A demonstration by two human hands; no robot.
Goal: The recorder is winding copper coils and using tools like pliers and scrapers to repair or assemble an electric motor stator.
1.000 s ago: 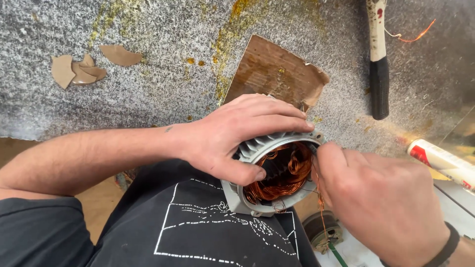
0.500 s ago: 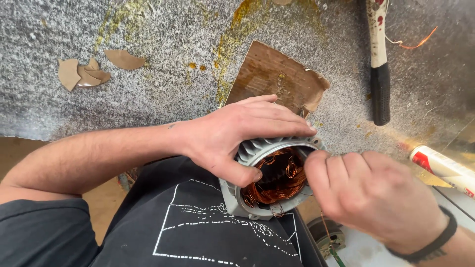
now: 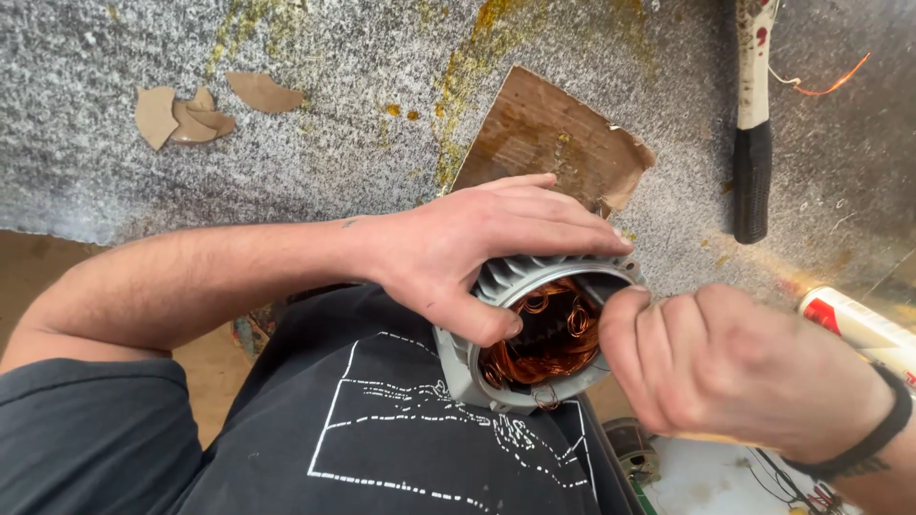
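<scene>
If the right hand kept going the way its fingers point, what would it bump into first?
Probably the copper wire coils inside the grey motor housing. The right hand has its fingers curled at the rim already.

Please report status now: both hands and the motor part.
Left hand grips grey finned metal motor housing at rim. Right hand fingers curled at its opening, over tangled copper wire windings. Nothing obstructing.

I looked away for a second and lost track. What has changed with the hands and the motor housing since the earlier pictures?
The right hand has moved up and in toward the rim of the grey motor housing, its fingers now curled at the edge over the copper windings. The strand of wire it drew out a second ago no longer shows. The left hand grips the housing as before; the hammer and cardboard piece lie unmoved.
</scene>
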